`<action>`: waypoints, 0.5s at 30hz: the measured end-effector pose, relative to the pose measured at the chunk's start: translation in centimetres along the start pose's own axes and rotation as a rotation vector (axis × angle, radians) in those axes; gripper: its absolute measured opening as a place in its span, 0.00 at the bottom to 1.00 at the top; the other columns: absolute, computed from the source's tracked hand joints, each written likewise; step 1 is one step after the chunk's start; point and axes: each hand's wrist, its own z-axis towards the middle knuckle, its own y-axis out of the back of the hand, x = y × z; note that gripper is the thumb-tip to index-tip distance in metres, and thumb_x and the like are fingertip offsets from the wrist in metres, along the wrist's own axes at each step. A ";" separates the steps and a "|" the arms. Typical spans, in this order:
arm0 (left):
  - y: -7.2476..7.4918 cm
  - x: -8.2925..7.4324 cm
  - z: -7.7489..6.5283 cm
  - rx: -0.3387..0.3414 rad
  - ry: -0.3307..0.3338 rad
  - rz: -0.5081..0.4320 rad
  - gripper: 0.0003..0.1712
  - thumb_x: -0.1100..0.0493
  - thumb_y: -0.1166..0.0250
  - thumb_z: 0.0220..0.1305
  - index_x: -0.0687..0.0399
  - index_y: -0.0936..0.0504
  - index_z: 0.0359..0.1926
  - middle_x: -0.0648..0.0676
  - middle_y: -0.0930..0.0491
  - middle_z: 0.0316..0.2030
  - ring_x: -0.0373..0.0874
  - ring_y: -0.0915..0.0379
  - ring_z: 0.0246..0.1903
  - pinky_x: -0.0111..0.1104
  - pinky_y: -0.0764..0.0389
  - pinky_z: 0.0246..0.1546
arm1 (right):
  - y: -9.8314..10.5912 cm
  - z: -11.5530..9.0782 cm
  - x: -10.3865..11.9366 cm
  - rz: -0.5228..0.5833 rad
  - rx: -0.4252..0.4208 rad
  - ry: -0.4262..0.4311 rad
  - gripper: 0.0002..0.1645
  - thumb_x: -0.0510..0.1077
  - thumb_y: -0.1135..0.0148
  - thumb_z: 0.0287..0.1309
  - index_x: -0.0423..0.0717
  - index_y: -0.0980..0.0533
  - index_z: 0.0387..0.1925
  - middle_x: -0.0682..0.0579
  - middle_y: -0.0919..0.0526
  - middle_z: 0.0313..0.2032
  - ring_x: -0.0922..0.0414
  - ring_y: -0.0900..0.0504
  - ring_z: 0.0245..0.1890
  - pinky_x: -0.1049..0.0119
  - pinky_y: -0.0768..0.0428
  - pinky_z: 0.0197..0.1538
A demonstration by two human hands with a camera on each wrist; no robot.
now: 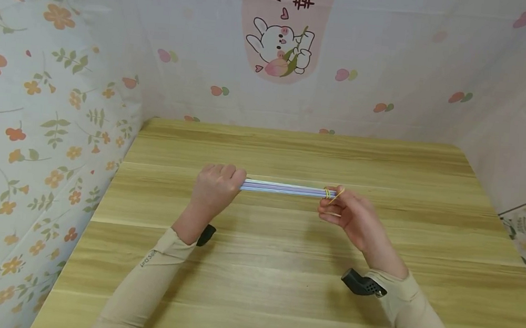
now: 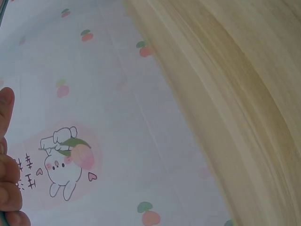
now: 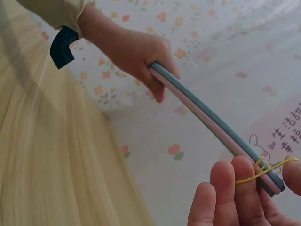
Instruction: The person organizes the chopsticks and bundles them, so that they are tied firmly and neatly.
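My left hand grips one end of a bundle of thin sticks, blue-grey and pink, held level above the table. A yellow rubber band is wound round the bundle near its right end. My right hand is at that end, its fingers and thumb holding a loop of the band stretched away from the sticks. In the right wrist view the band runs from the fingers across the sticks toward the thumb. Only the left hand's curled fingers show at the left wrist view's edge.
Under both hands lies a wood-grain table. A pale cloth with a rabbit print hangs behind its far edge, and a flowered cloth stands to the left. Each wrist carries a dark camera mount.
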 end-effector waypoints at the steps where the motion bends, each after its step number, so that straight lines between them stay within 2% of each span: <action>1: 0.0 0.0 0.1 0.002 -0.002 0.000 0.23 0.65 0.48 0.70 0.55 0.37 0.14 0.51 0.40 0.09 0.40 0.50 0.08 0.29 0.51 0.12 | -0.1 0.0 0.1 -0.031 -0.016 0.004 0.19 0.40 0.60 0.73 0.45 0.20 0.42 0.51 0.14 0.32 0.58 0.14 0.35 0.63 0.18 0.44; 5: 0.1 -0.1 0.3 -0.007 0.005 -0.002 0.22 0.69 0.48 0.67 0.56 0.38 0.14 0.50 0.41 0.09 0.40 0.52 0.08 0.29 0.52 0.13 | -0.7 0.2 0.7 -0.163 -0.107 0.013 0.13 0.39 0.53 0.70 0.46 0.20 0.38 0.53 0.14 0.30 0.60 0.14 0.32 0.64 0.17 0.43; 10: 0.1 -0.3 0.5 -0.001 0.001 0.003 0.22 0.71 0.48 0.64 0.55 0.39 0.13 0.49 0.44 0.09 0.39 0.54 0.08 0.28 0.54 0.14 | -1.4 0.4 1.1 -0.293 -0.210 -0.024 0.07 0.43 0.44 0.66 0.44 0.24 0.36 0.55 0.17 0.29 0.61 0.16 0.30 0.65 0.17 0.42; 15: 0.2 -0.5 0.5 0.009 0.005 0.011 0.26 0.58 0.50 0.73 0.55 0.38 0.14 0.50 0.41 0.08 0.41 0.47 0.07 0.28 0.51 0.13 | -1.8 0.7 1.2 -0.298 -0.234 -0.041 0.05 0.42 0.42 0.65 0.45 0.25 0.34 0.54 0.21 0.29 0.61 0.20 0.30 0.67 0.18 0.42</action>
